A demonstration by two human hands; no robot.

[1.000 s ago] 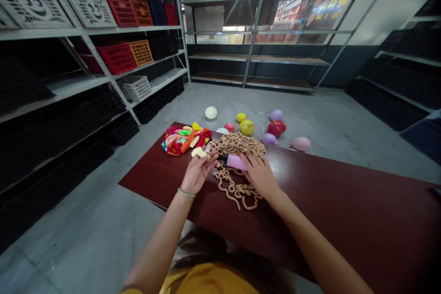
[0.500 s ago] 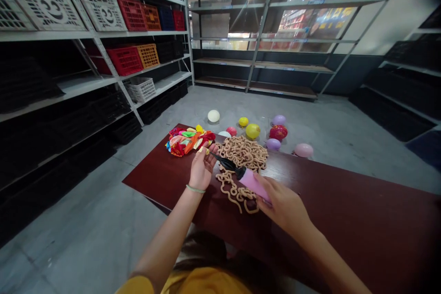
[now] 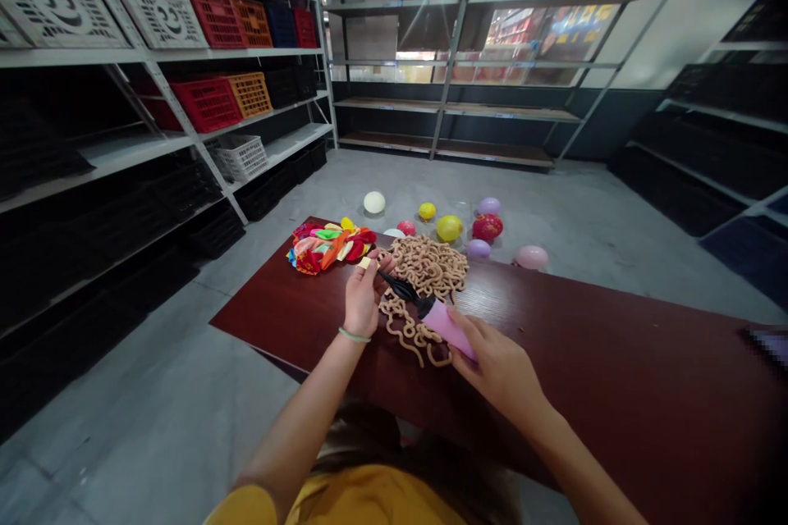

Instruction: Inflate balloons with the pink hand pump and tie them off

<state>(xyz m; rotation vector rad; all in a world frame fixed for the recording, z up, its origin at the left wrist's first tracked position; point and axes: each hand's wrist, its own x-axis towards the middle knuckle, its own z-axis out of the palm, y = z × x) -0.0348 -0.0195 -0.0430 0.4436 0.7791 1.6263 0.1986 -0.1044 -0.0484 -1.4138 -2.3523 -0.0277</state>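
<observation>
My right hand (image 3: 501,365) is wrapped round the pink body of a balloon pump (image 3: 448,328), whose black tapered nozzle end points up and left. At the nozzle tip, my left hand (image 3: 362,295) pinches a small pale yellow balloon (image 3: 365,262), limp and mostly hidden by the fingers. How far it sits over the tip I cannot tell. Just beyond my left hand lies a heap of colourful uninflated balloons (image 3: 329,248). A tangled pile of tan, curly cord-like strands (image 3: 431,262) spreads behind and under the pump, on the dark red table (image 3: 566,344).
Several inflated balloons lie on the floor past the table, among them a white one (image 3: 374,203), a yellow one (image 3: 449,228) and a pink one (image 3: 531,257). Shelves with crates (image 3: 206,105) line the left side. A metal rack (image 3: 440,107) stands at the back. A blurred dark object (image 3: 769,342) is at the table's right edge.
The view has turned slightly right, so the scene sits further left. Both hands keep their grips on the pump and the pale yellow balloon, with little movement of their own.
</observation>
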